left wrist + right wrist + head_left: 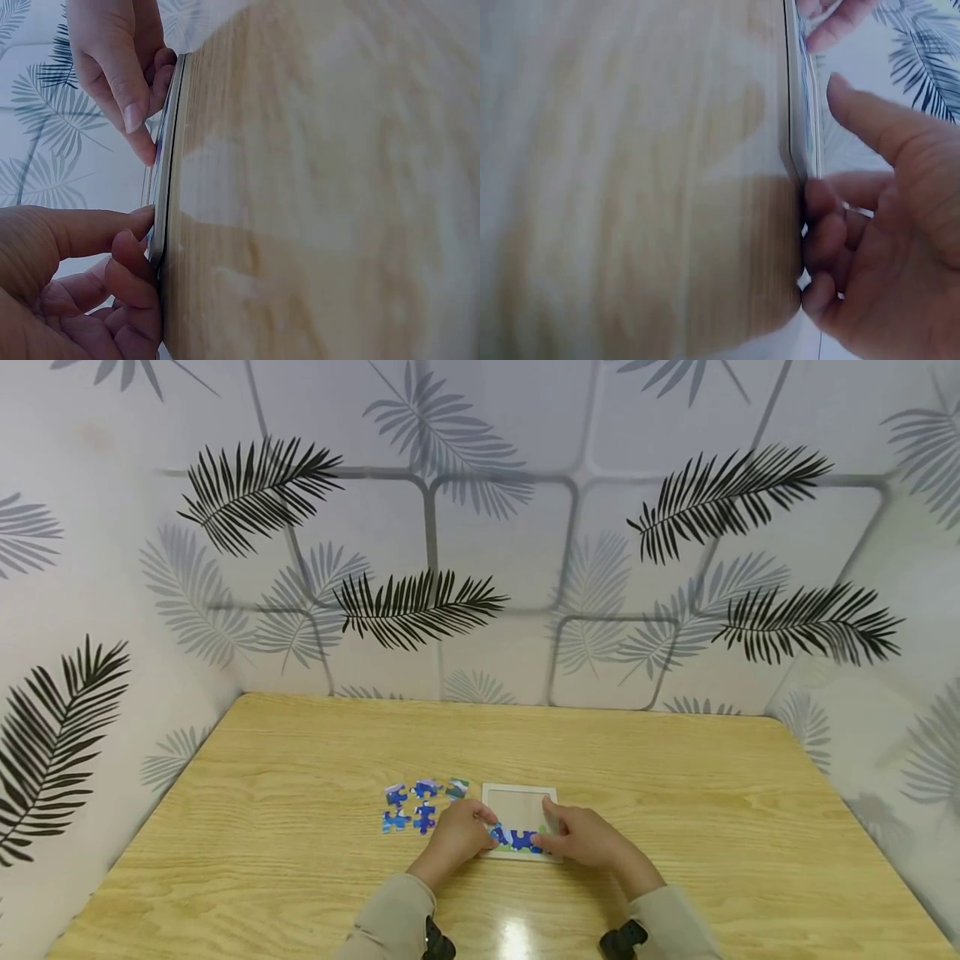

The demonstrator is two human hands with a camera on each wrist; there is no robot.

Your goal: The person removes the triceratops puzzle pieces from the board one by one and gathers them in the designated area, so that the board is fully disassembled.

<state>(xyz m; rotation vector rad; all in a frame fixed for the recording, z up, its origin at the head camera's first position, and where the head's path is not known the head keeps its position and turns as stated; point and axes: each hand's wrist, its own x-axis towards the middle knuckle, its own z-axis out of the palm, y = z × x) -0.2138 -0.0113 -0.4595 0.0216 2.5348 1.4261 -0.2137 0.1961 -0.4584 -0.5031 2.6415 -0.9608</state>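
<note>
A shallow puzzle tray (517, 806) with a pale rim lies on the table in front of the person. Blue and green jigsaw pieces (522, 839) fill its near side; the far part shows bare board. My left hand (459, 828) is at the tray's left side, its thumb on the near pieces and its other fingers bent against the edge in the left wrist view. On the right side, my right hand (588, 835) has bent fingers against the rim. Its thumb hovers over the tray in the right wrist view (900, 202).
Several loose jigsaw pieces (425, 789) in blue, purple and green lie left of the tray, close to the left hand. The wooden table (300, 877) reaches back to a wall (495, 643) with a leaf pattern.
</note>
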